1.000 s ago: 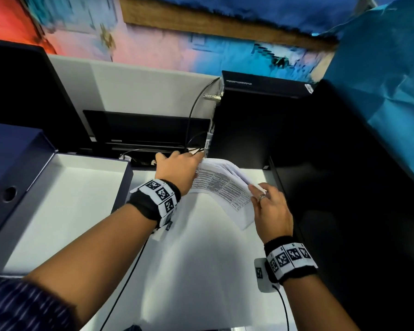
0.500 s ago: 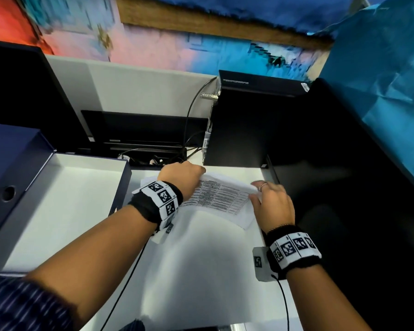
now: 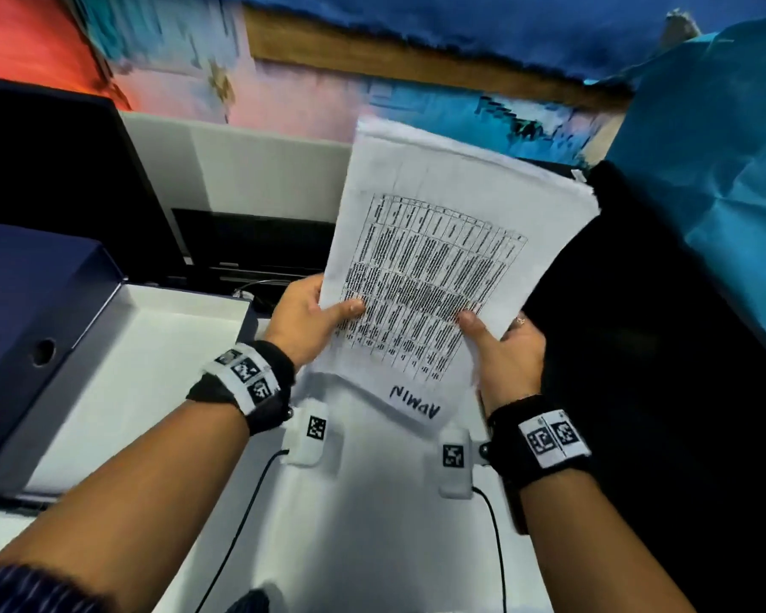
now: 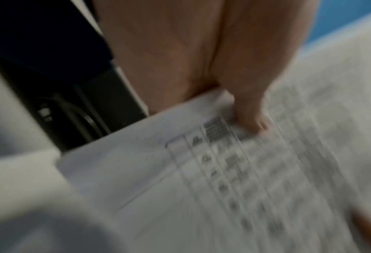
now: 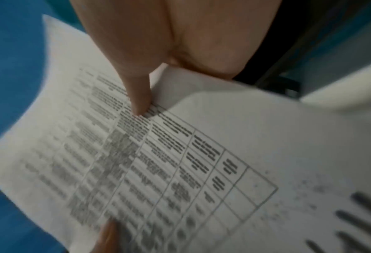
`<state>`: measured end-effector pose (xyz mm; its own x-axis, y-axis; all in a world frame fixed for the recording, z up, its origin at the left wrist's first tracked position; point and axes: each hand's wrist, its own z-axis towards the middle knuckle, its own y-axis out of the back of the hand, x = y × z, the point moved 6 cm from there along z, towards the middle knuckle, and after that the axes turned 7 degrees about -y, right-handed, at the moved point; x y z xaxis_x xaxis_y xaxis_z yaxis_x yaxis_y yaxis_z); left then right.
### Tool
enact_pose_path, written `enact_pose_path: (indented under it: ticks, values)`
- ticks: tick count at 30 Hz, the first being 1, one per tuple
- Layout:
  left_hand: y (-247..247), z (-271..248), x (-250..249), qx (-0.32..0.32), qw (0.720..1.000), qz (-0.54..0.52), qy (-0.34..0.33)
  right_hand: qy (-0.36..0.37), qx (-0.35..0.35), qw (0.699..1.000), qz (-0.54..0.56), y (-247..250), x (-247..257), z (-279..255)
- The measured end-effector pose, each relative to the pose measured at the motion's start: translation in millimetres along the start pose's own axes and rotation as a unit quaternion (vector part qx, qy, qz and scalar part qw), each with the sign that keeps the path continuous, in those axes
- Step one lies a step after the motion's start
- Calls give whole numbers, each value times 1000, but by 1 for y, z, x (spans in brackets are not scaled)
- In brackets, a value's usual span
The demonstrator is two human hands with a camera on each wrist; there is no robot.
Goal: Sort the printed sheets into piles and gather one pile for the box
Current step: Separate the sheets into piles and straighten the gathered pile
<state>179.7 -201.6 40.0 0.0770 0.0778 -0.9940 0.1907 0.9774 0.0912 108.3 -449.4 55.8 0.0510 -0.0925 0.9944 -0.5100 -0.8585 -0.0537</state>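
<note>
A stack of printed sheets [image 3: 434,267] with a dense table and a handwritten word at its near end is held up in the air above the white table [image 3: 372,524]. My left hand [image 3: 310,318] grips its left edge, thumb on the print. My right hand [image 3: 500,342] grips its right edge, thumb on top. The left wrist view shows my left thumb pressing the sheets [image 4: 223,171], blurred. In the right wrist view my right thumb presses the printed table on the sheets [image 5: 180,162]. An open box [image 3: 120,369] with a white inside stands at the left.
A dark blue lid [image 3: 23,303] leans at the box's left. Black equipment [image 3: 637,369] fills the right side, a dark monitor [image 3: 54,183] and a low black device with cables [image 3: 257,250] stand behind. Blue sheeting [image 3: 721,148] hangs at the upper right.
Both hands have lifted the stack off the table's far end and raised it upright toward me. Before, it lay low near the black device under both hands.
</note>
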Motion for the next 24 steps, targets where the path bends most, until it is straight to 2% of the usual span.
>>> enact_pose_path:
  ticks: [2, 4, 8, 11, 14, 18, 21, 24]
  values:
    - [-2, -10, -7, -41, 998, 37, -44, 35, -4, 999, -40, -4, 9, -6]
    - [-6, -21, -1, -43, 995, 69, -57, 40, 0, 997, -62, -6, 3, -15]
    - [-5, -29, 24, -31, 999, 40, -19, -15, 22, 997, -74, -10, -21, -28]
    - [-10, -23, 17, -13, 999, 15, -29, -55, 13, 996, -63, -10, -24, -28]
    - [-8, -19, 4, -33, 997, 22, -62, -15, 14, 999, -36, -11, -5, -28]
    - [-8, -17, 5, -42, 996, 19, -76, 76, -33, 997, -6, -11, 24, -30]
    - [-11, -15, 7, -34, 997, -7, -75, 89, -96, 990, 47, -2, 29, -25]
    - [-12, -12, 8, -31, 997, -19, -69, 80, -86, 991, 64, 5, 25, -24]
